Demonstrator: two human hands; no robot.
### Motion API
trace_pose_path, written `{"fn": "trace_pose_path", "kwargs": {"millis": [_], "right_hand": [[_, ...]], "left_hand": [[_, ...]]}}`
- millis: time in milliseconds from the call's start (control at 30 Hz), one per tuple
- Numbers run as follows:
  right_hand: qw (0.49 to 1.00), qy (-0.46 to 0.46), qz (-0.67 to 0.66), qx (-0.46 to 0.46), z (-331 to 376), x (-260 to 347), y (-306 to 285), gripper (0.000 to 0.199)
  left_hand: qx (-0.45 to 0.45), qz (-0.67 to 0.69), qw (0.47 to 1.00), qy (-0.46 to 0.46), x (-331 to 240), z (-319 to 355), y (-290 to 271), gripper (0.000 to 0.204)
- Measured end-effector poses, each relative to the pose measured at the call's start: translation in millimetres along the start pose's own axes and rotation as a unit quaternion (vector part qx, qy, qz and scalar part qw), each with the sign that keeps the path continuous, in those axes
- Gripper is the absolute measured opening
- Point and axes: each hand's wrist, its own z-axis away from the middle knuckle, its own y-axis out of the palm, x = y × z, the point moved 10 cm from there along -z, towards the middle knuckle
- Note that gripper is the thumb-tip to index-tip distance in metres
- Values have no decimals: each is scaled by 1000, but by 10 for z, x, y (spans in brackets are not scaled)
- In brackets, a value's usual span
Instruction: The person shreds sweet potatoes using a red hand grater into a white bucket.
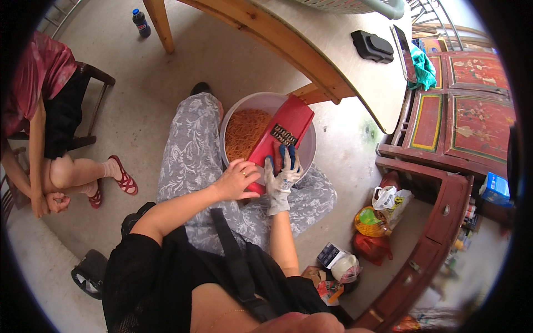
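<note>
A red grater point(297, 116) with a metal blade plate leans across a pale round tub point(312, 141) between my knees. Thin orange shreds point(244, 133) fill the tub's left part. My bare left hand point(234, 180), with a ring on one finger, grips the near end of the grater. On my right hand point(282, 180) is a whitish work glove with blue fingertips. It holds a reddish-brown root vegetable point(277, 156) against the grater, just below the blades. The glove hides much of the vegetable, so its exact kind is unclear.
A wooden-framed table point(333, 72) stands ahead, bearing a black case point(372, 46). At right are a red painted cabinet point(449, 111) and an open drawer unit point(430, 244), with bags point(373, 247) beside it. Another person point(50, 127) sits at left; a dark bottle point(141, 25) stands beyond.
</note>
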Motion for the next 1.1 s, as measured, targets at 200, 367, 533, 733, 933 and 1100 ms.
{"fn": "trace_pose_path", "kwargs": {"millis": [200,367,533,733,933,1100], "right_hand": [[997,33,-1,65,-16,-23,-50,59],[998,39,42,-27,52,49,-23,52],[996,57,25,-63,-93,169,125,27],[996,63,54,-13,-434,175,155,27],[997,62,-26,22,-229,85,54,24],[994,103,9,-42,-514,-337,416,27]], "left_hand": [[-29,-13,999,-17,176,-47,81,47],[-56,2,998,-36,205,-53,23,48],[-60,1,997,-41,225,-17,29,46],[-51,-3,998,-44,220,-2,102,42],[-66,-3,996,-57,232,-16,51,32],[-91,-4,994,-56,153,41,89,30]]}}
